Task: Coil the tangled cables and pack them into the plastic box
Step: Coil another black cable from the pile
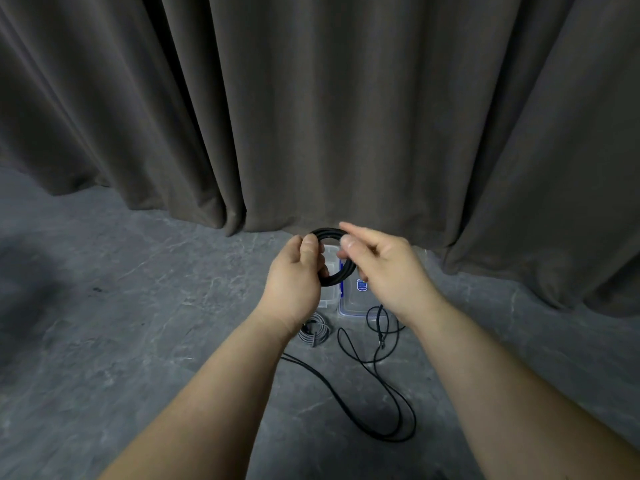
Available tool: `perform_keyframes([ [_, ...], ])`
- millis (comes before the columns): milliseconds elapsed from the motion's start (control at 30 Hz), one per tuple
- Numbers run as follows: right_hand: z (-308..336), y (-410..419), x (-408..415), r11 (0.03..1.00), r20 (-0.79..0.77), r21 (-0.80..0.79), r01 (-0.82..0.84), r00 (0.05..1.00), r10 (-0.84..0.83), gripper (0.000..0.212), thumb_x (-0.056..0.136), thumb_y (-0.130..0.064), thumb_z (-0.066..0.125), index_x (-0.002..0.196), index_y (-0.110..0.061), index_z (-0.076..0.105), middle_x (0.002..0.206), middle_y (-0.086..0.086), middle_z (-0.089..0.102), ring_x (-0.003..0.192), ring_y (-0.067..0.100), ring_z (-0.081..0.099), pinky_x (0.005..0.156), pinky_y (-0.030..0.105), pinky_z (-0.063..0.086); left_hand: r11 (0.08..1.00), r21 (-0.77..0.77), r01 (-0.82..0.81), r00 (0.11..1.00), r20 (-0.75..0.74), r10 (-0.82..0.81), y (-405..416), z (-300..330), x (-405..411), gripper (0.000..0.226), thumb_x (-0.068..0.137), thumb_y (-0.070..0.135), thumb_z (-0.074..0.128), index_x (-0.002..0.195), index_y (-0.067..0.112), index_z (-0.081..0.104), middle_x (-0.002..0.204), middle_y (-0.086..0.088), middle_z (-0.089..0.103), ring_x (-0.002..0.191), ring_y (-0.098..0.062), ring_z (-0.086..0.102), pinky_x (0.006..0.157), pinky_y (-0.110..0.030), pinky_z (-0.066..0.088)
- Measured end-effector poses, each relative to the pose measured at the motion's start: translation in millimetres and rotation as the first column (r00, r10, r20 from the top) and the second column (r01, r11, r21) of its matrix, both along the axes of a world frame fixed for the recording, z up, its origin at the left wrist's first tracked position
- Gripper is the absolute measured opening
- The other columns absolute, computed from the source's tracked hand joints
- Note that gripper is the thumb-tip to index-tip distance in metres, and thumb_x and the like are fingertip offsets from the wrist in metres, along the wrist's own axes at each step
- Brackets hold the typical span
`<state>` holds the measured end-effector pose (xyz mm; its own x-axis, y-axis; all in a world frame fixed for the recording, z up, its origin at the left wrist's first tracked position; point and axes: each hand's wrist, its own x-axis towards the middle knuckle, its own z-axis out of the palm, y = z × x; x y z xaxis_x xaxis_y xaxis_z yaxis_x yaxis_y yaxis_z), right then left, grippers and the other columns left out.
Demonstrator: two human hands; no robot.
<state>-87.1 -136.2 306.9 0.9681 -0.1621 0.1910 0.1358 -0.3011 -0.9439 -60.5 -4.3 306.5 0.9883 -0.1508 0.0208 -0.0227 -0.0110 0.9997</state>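
At frame centre your left hand [294,275] grips the black coil [337,258] while your right hand [381,268] pinches it; coiling looks finished, so next lower it into the plastic box [329,296].

Two hands show, the left hand [294,275] and the right hand [384,268], and between them they hold one black coil [337,271] of cable. On the floor [138,306] lie two more cables: one grey coiled cable [314,330] near the left wrist, and one loose black cable [377,403] trailing in loops to the near right. One clear plastic box [329,296] sits far of these, with one lid [356,303] lying just right of it. One dark curtain [311,116] hangs behind.
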Motion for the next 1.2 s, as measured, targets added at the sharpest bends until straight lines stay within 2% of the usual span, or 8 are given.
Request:
perform_keyframes([
  [67, 0.3, -0.6, -0.1, 0.995, -0.022, -0.103, -0.017, 1.000, 0.015, 0.040, 0.095, -0.025, 0.057, 0.135, -0.021, 0.055, 0.122, -0.008, 0.065, 0.108, -0.005, 0.057, 0.097, 0.018, 0.043, 0.999, -0.036, -0.014, 0.999, -0.042, 0.012, -2.7, 1.3, -2.5, 0.032, 0.104, 0.025, 0.036, 0.076, 0.014, 0.048, 0.060, 0.007, 0.045, 0.064, -0.013, 0.046, 0.077, -0.037, 0.046],
  [267, 5.2, -11.2, 0.3, 0.989, -0.009, -0.147, 0.027, 1.000, -0.029, 0.034, 0.097, -0.017, 0.054, 0.131, -0.017, 0.059, 0.126, -0.005, 0.063, 0.119, 0.003, 0.054, 0.089, -0.002, 0.034, 0.984, -0.103, 0.149, 0.981, -0.113, -0.160, 0.4, 9.5, -4.4, 0.026, 0.104, 0.020, 0.038, 0.091, 0.011, 0.059, 0.071, 0.002, 0.057, 0.075, -0.012, 0.055, 0.069, -0.023, 0.050],
  [500, 2.5, -13.0, -1.0, 0.973, -0.067, -0.222, -0.053, 0.997, 0.039, 0.035, 0.097, -0.017, 0.055, 0.131, -0.019, 0.059, 0.128, -0.003, 0.062, 0.122, 0.005, 0.054, 0.105, 0.019, 0.038, 0.965, 0.155, 0.211, 0.976, 0.018, -0.216, 9.9, 5.2, 0.6, 0.024, 0.101, 0.019, 0.047, 0.085, 0.019, 0.065, 0.076, -0.002, 0.062, 0.068, -0.011, 0.056, 0.072, -0.026, 0.050],
  [633, 4.0, -15.9, -3.3, 0.949, -0.091, -0.306, -0.074, 0.995, 0.048, 0.035, 0.097, -0.017, 0.054, 0.132, -0.019, 0.058, 0.130, -0.004, 0.061, 0.121, 0.003, 0.052, 0.099, 0.012, 0.034, 0.881, 0.441, 0.170, 0.945, 0.181, -0.272, 16.1, 4.0, 1.8, 0.031, 0.098, 0.021, 0.053, 0.071, 0.034, 0.061, 0.057, 0.016, 0.059, 0.053, 0.004, 0.050, 0.061, -0.012, 0.040],
  [733, 4.3, -17.1, -4.9, 0.938, -0.117, -0.332, -0.094, 0.991, 0.058, 0.036, 0.097, -0.017, 0.054, 0.133, -0.019, 0.057, 0.130, -0.005, 0.061, 0.121, 0.002, 0.051, 0.098, 0.011, 0.033, 0.815, 0.558, 0.156, 0.930, 0.194, -0.311, 17.6, 3.4, 2.9, 0.030, 0.098, 0.026, 0.054, 0.070, 0.034, 0.059, 0.062, 0.011, 0.060, 0.057, -0.002, 0.051, 0.065, -0.024, 0.043],
  [900, 4.7, -15.2, -6.5, 0.957, -0.121, -0.273, -0.097, 0.990, 0.066, 0.035, 0.095, -0.015, 0.057, 0.130, -0.017, 0.060, 0.125, -0.005, 0.064, 0.116, 0.001, 0.055, 0.101, 0.015, 0.037, 0.821, 0.521, 0.234, 0.936, 0.108, -0.336, 15.5, 4.0, 1.1, 0.023, 0.100, 0.031, 0.047, 0.088, 0.020, 0.063, 0.071, -0.002, 0.058, 0.065, -0.014, 0.051, 0.067, -0.033, 0.045],
  [1067, 5.1, -13.9, -7.0, 0.947, -0.138, -0.286, -0.147, 0.984, 0.111, 0.034, 0.094, -0.012, 0.058, 0.128, -0.017, 0.061, 0.113, -0.018, 0.059, 0.109, -0.008, 0.053, 0.094, 0.001, 0.036, 0.795, 0.560, 0.233, 0.929, 0.115, -0.353, 16.1, 2.0, -0.4, 0.026, 0.102, 0.030, 0.044, 0.094, 0.012, 0.061, 0.078, -0.009, 0.067, 0.074, -0.024, 0.061, 0.071, -0.032, 0.047],
  [1200, 2.0, -14.4, -4.0, 0.971, -0.069, -0.228, -0.076, 0.996, 0.062, 0.040, 0.091, -0.015, 0.063, 0.131, -0.020, 0.059, 0.122, -0.011, 0.064, 0.114, -0.001, 0.057, 0.106, 0.022, 0.041, 0.882, 0.460, 0.106, 0.954, 0.202, -0.220, 13.8, 0.0, -1.0, 0.026, 0.102, 0.025, 0.044, 0.081, 0.013, 0.053, 0.068, 0.000, 0.058, 0.060, -0.007, 0.050, 0.062, -0.022, 0.042],
])
